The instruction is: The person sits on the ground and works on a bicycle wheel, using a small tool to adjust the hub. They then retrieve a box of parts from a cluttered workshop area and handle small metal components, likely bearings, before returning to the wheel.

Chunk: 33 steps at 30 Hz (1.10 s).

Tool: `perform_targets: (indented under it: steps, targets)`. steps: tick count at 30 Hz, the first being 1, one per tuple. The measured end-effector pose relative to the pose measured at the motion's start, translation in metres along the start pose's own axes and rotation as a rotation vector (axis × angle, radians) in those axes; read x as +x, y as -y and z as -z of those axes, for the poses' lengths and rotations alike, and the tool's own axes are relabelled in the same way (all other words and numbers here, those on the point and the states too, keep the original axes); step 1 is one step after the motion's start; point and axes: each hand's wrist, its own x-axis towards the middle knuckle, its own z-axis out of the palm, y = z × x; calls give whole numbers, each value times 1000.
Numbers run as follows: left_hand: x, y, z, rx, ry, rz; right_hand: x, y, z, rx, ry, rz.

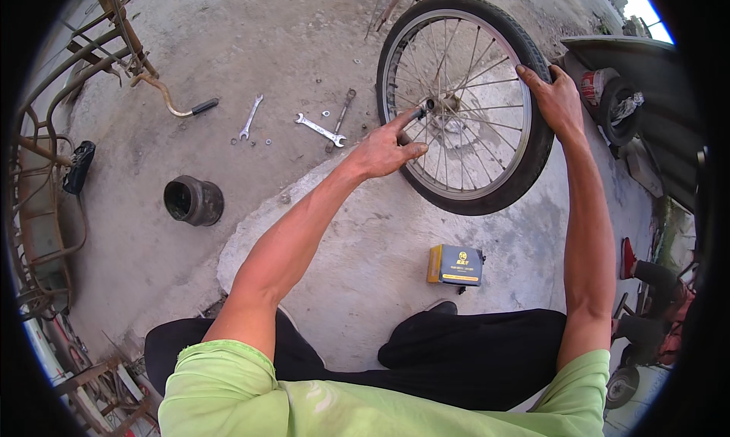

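Note:
A spoked bicycle wheel (541, 152) with a black tyre stands in front of me, slightly tilted. My right hand (559, 106) grips the tyre at its right side, the thumb on the near face and the fingers over the tread. My left hand (384, 149) is at the left of the hub, thumb and index finger stretched apart. Its index fingertip reaches the dark axle end (430, 104); whether it touches cannot be made out. The other left fingers are partly hidden. On the ground to the left lie a bright open-ended wrench (319, 129), a darker wrench (344, 114) and another wrench (252, 117).
A yellow and dark box (456, 266) sits before my feet. Left stands a black round container (194, 200), with small nuts scattered beyond it. A rusty metal frame (46, 110) lines the left edge. A person's red shoe (628, 258) and dark legs show far right, below a loose tyre (620, 114).

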Motion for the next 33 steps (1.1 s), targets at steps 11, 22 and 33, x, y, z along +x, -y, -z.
perform_targets:
  steps: [11, 22, 33]
  targets:
    - [50, 35, -3, 370, -26, -110, 7, -6, -14, -12, -88, 41]
    - [55, 13, 5, 881, -14, -148, 13, -6, -21, 10, -74, 59]
    - [69, -5, 12, 1030, 80, -176, 18, -8, -25, 8, -127, 64]
